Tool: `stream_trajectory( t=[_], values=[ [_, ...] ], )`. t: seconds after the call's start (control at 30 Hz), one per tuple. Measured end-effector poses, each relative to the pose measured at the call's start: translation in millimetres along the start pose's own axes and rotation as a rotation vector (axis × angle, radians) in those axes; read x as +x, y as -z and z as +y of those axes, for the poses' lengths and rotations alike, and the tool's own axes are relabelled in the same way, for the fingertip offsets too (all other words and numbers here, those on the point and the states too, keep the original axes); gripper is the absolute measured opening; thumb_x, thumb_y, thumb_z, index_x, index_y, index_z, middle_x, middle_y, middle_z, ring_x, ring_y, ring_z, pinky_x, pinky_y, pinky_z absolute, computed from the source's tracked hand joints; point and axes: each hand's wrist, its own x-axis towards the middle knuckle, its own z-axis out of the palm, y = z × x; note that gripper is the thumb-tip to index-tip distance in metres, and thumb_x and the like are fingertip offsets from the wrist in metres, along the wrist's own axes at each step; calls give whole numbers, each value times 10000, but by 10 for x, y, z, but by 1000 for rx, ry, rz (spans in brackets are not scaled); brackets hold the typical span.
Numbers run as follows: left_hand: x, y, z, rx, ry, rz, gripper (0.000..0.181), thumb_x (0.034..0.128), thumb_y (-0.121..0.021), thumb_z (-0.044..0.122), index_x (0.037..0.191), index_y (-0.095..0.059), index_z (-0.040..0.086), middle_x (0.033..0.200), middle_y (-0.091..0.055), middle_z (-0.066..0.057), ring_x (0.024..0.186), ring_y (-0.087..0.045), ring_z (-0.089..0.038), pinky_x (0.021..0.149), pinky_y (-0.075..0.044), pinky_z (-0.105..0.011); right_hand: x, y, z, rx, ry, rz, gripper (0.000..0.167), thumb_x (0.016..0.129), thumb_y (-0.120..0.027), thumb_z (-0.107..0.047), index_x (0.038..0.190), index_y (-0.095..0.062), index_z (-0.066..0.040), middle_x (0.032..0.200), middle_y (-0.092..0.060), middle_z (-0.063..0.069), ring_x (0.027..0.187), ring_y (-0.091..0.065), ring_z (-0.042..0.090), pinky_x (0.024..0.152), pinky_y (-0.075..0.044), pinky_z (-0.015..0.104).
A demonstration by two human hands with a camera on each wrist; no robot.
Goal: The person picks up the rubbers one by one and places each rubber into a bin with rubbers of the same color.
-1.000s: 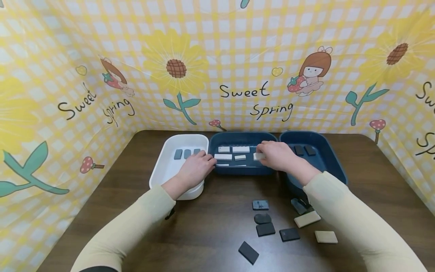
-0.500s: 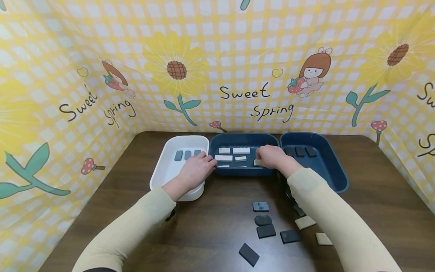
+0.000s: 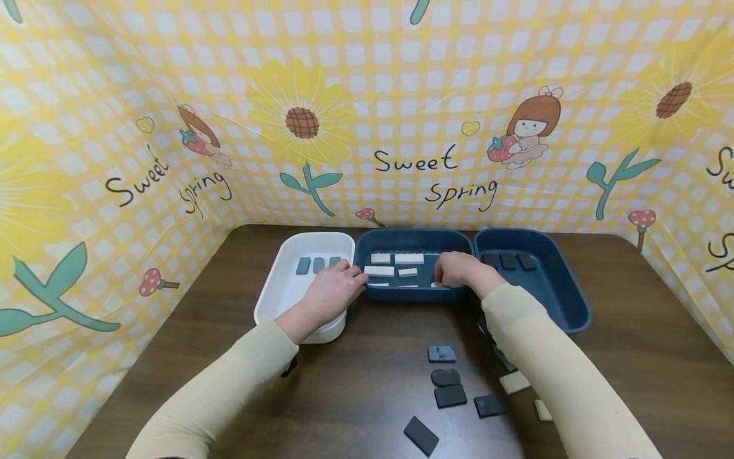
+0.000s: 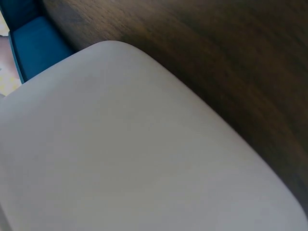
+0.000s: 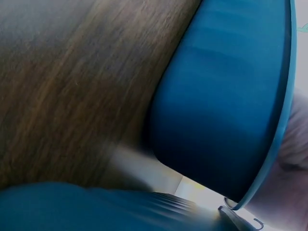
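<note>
My right hand [image 3: 459,270] reaches into the middle blue tray [image 3: 415,295] from its right side and pinches a small white block [image 3: 436,285] low near the front wall. Most of that block is hidden by the fingers. Several white rectangular blocks [image 3: 379,271] lie in rows in this tray. My left hand [image 3: 335,287] lies over the right edge of the white tray [image 3: 269,296], fingertips at the left rim of the blue tray. Grey-blue pieces [image 3: 303,265] sit in the white tray. The wrist views show mainly outer tray walls.
A second blue tray [image 3: 564,287] on the right holds dark pieces [image 3: 508,261]. On the brown table [image 3: 344,395] in front lie several dark pieces [image 3: 421,436], a mottled blue-grey one [image 3: 441,354] and cream blocks [image 3: 514,382], partly behind my right sleeve. A patterned cloth [image 3: 401,95] hangs behind.
My right hand has lowered the white block toward the front right of the middle tray, its forearm swinging left over the loose pieces. My left hand stays at the rims.
</note>
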Motion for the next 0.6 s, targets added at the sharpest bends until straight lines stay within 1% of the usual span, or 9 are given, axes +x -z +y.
stream_trajectory(
  t=[0.1, 0.23, 0.47, 0.6],
  values=[
    [1, -15, 2, 1, 1, -4, 190, 943, -653, 252, 1105, -696, 162, 1013, -666, -31, 888, -538, -200, 711, -505, -319, 7, -3, 17, -20, 24, -4, 186, 907, -592, 5, 958, -738, -98, 950, -668, 49, 838, -574, 228, 838, -497, 414],
    [0, -26, 1, 2, -2, 15, 178, 943, -653, 248, 1091, -700, 160, 996, -666, -30, 875, -536, -200, 697, -502, -318, 13, 0, 25, -32, 41, -11, 198, 904, -587, 10, 934, -746, -104, 941, -675, 42, 830, -576, 221, 830, -502, 407],
    [-7, -7, 6, 2, -11, 30, 165, 937, -662, 235, 1074, -702, 152, 996, -668, -39, 874, -546, -209, 699, -509, -327, 24, 10, 17, -32, 26, -37, 214, 899, -575, 22, 954, -740, -103, 980, -670, 49, 855, -574, 225, 828, -503, 403],
    [-6, -20, 9, -6, -11, 32, 166, 938, -661, 231, 1077, -702, 149, 1004, -669, -44, 879, -545, -211, 705, -510, -329, 26, 6, 27, -26, 23, -46, 235, 900, -566, 31, 984, -736, -107, 1013, -665, 52, 874, -567, 228, 835, -501, 399]
  ],
)
